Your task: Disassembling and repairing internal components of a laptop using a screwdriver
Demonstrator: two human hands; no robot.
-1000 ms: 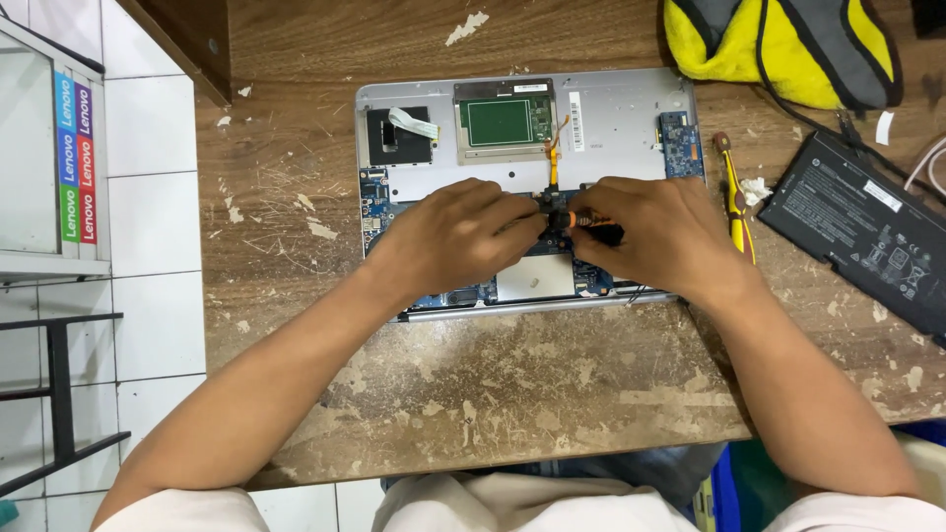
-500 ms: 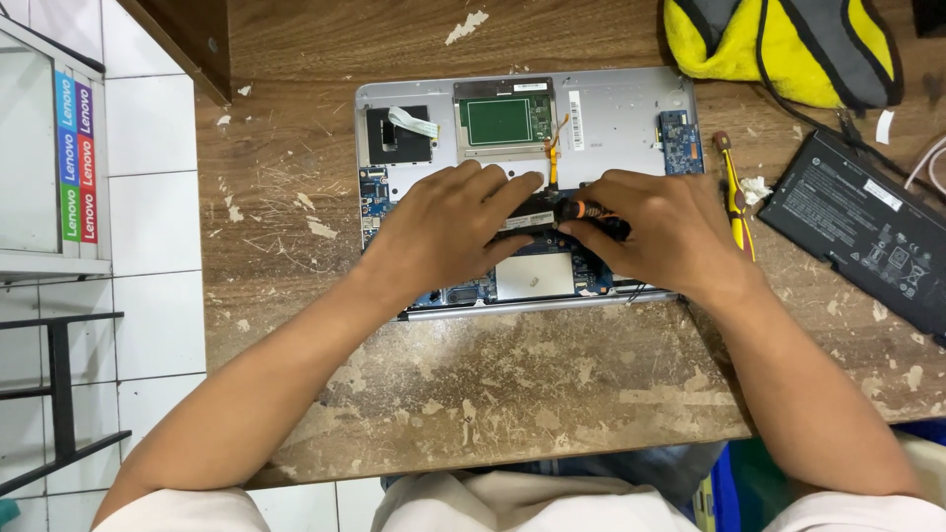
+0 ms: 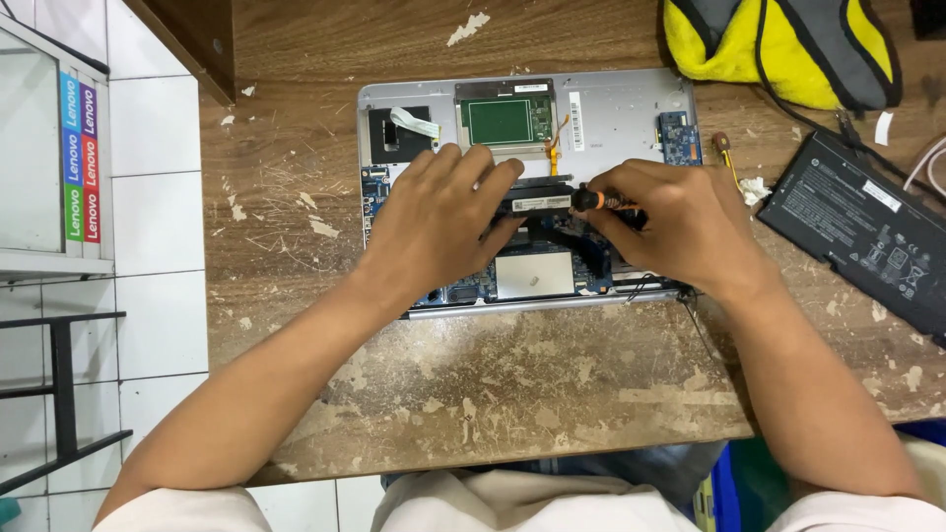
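Note:
An opened silver laptop base (image 3: 621, 108) lies on the worn wooden table, its circuit boards and a green board (image 3: 501, 121) exposed. My left hand (image 3: 439, 222) rests flat on the laptop's middle, fingers spread and touching a black part (image 3: 537, 204). My right hand (image 3: 680, 227) grips a small screwdriver with an orange and black handle (image 3: 596, 201), its tip pointing left at that black part. The parts under both palms are hidden.
A black flat battery pack (image 3: 867, 232) lies at the right. A yellow and grey bag (image 3: 778, 44) sits at the back right. A second thin screwdriver (image 3: 729, 158) lies beside the laptop. White tiled floor and a black rack (image 3: 59, 394) are at the left.
My left hand has slid up and spread its fingers over the black part. My right hand has shifted the screwdriver slightly up and left.

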